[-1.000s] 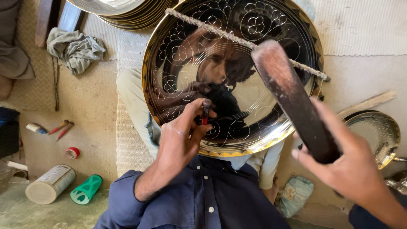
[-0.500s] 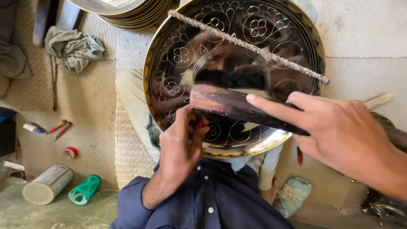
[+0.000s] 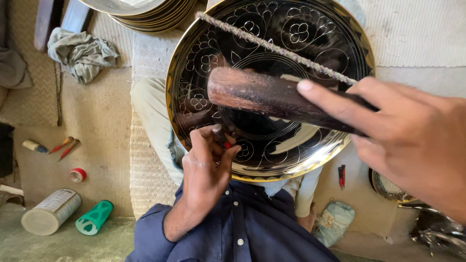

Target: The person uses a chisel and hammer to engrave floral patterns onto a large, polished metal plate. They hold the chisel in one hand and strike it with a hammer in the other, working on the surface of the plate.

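Note:
A large round brass tray (image 3: 272, 43) with a dark, flower-engraved face rests tilted on my lap. My left hand (image 3: 206, 167) pinches a small chisel (image 3: 219, 134) with a red mark, its tip set against the tray's lower left part. My right hand (image 3: 412, 138) grips a dark wooden mallet (image 3: 272, 97), held level across the tray just above the chisel. A rough cord (image 3: 276, 47) stretches slantwise over the tray's upper face.
A stack of brass trays (image 3: 150, 12) lies at the top. A grey rag (image 3: 80, 53), small red-handled tools (image 3: 65, 145), a tape roll (image 3: 77, 174), a white can (image 3: 51, 212) and a green bottle (image 3: 94, 218) lie on the floor at left. Another metal dish (image 3: 388, 187) sits at right.
My right hand swung the mallet down from a raised, slanted position at the right to a level position over the chisel. The left hand kept the chisel on the tray.

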